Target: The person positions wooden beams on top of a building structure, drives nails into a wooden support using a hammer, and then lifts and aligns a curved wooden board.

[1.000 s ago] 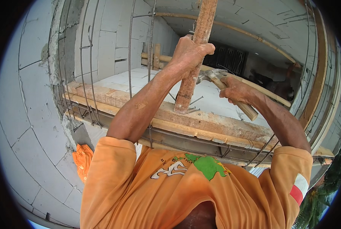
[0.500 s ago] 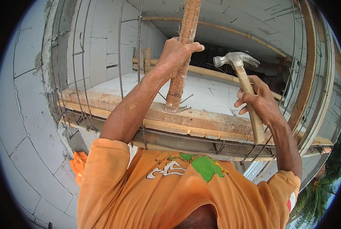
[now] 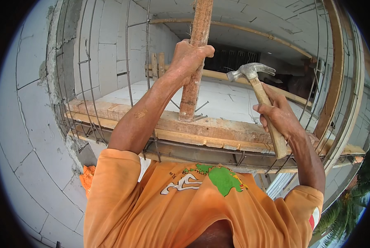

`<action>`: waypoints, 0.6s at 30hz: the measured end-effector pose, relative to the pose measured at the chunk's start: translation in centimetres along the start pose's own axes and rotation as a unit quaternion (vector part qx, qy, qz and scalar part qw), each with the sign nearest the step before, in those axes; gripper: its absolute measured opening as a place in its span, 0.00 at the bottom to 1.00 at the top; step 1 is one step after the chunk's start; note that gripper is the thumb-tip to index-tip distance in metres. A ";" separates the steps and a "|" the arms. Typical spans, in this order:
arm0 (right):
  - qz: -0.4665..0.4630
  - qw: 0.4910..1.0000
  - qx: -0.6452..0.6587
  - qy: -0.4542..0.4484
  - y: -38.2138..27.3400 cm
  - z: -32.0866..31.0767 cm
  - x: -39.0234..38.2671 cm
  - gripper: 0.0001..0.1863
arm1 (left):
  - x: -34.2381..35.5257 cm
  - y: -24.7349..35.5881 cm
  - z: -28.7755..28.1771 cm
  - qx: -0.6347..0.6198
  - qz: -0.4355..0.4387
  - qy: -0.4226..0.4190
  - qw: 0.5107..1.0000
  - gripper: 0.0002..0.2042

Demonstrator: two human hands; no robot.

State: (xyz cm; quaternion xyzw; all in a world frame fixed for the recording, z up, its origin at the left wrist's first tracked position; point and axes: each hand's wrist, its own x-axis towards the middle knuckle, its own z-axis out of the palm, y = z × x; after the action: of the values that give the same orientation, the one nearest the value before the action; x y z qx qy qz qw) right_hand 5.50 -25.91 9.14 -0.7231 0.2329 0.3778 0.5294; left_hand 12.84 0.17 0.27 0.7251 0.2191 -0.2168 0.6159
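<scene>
My left hand [image 3: 189,60] is closed around a rough wooden post [image 3: 190,97], whose lower end rests on a horizontal wooden beam [image 3: 234,130]. In my right hand [image 3: 278,113] is a claw hammer [image 3: 259,91], gripped by its wooden handle. Its grey metal head is raised, with the face toward the post and the claw pointing right; it touches nothing. Beside the post's foot several nails [image 3: 201,106] show, one leaning outward and others close to the beam's top. The post's upper end runs out of the picture.
Thin steel bars [image 3: 147,49] stand upright left of the post, and more bars run below the beam. A pale block wall [image 3: 36,136] fills the left side. At the right stands a wooden upright [image 3: 333,74]. An orange bag [image 3: 87,180] hangs lower left. Bamboo poles [image 3: 234,28] cross behind.
The hammer and my right hand have come slightly lower and left, and the fingers now close more firmly on the handle. My left hand still grips the post, which stays in place.
</scene>
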 end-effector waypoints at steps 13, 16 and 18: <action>-0.026 0.997 -0.053 0.054 -1.9 0.4 -0.4 0.40 | -0.5 0.2 0.0 0.007 -0.027 0.000 1.000 0.17; -0.014 0.992 -0.077 -0.101 -1.6 1.3 -0.7 0.40 | 0.0 0.3 -0.2 -0.004 -0.017 -0.007 1.000 0.16; -0.015 0.979 -0.067 -0.190 -2.0 1.3 -1.5 0.40 | -0.4 0.0 -0.1 -0.013 -0.019 -0.018 1.000 0.15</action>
State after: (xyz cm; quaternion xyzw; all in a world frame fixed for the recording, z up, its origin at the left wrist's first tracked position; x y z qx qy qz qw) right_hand 5.69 -24.15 11.32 -0.6753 0.0908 0.5153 0.5197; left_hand 12.56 0.24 0.52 0.7089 0.2241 -0.2387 0.6247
